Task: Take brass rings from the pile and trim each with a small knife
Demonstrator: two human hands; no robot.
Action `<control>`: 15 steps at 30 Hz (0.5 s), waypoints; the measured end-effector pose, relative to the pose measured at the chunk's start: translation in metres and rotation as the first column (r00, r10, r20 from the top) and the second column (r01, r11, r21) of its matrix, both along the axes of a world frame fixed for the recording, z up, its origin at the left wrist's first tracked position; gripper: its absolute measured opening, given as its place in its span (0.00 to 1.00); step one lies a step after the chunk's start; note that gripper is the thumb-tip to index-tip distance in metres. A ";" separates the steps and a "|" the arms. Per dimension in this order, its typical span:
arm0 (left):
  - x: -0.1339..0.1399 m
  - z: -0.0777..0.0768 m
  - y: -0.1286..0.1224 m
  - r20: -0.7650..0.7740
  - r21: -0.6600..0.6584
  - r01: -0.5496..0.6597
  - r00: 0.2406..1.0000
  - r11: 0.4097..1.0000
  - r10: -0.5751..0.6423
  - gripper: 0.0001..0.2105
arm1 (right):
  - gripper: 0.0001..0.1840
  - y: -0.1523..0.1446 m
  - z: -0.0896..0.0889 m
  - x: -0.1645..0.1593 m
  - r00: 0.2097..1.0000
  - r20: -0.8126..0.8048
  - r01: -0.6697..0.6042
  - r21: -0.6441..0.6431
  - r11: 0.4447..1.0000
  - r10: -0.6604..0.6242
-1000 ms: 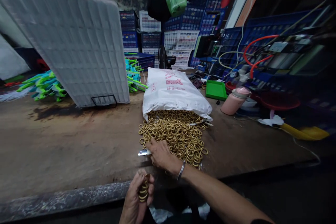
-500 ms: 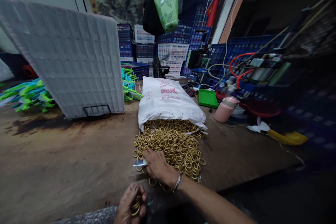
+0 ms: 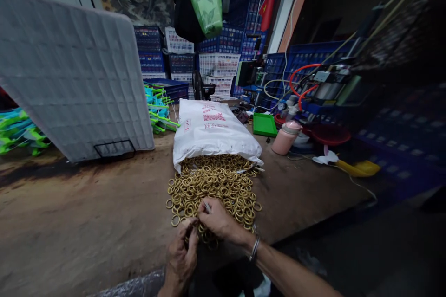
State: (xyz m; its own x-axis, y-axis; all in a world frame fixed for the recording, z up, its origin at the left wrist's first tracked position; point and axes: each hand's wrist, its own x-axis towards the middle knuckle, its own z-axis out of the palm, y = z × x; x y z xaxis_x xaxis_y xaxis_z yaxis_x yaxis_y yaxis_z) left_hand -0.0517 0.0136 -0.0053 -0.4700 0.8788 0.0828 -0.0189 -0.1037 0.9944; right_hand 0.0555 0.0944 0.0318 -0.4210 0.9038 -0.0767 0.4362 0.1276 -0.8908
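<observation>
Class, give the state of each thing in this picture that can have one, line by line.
White sack: lying down, mouth open
Gold rings: loose, heaped at the sack's mouth
Metal blade: held, partly hidden
Right hand: closed on the blade
Left hand: curled around rings, mostly hidden
Green bag: hanging
Quilted panel: standing, tilted
Crates: stacked
Pink bottle: standing
Red flag: hanging
Black fan: cannot tell if running

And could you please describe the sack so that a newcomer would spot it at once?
Find the brown worktop, then the heap of gold-coloured rings on it. Just behind them lies a plump white sack, with rings in its open mouth. Red printing sets it apart from the plain, ribbed grey panel to its left.
</observation>
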 end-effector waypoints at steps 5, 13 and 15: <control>0.005 0.005 0.001 0.083 -0.039 0.085 0.993 0.996 -0.082 0.09 | 0.11 -0.003 -0.009 0.012 0.978 -0.199 0.005 -0.243 0.970 -0.055; 0.025 0.021 -0.003 0.141 -0.159 0.154 0.981 0.975 -0.132 0.07 | 0.09 -0.012 -0.010 0.027 0.975 -0.219 -0.068 -0.212 0.975 0.021; 0.031 0.022 -0.004 0.310 -0.225 0.210 0.941 0.951 -0.134 0.10 | 0.10 -0.014 -0.012 0.030 0.977 -0.213 -0.070 -0.180 0.981 0.031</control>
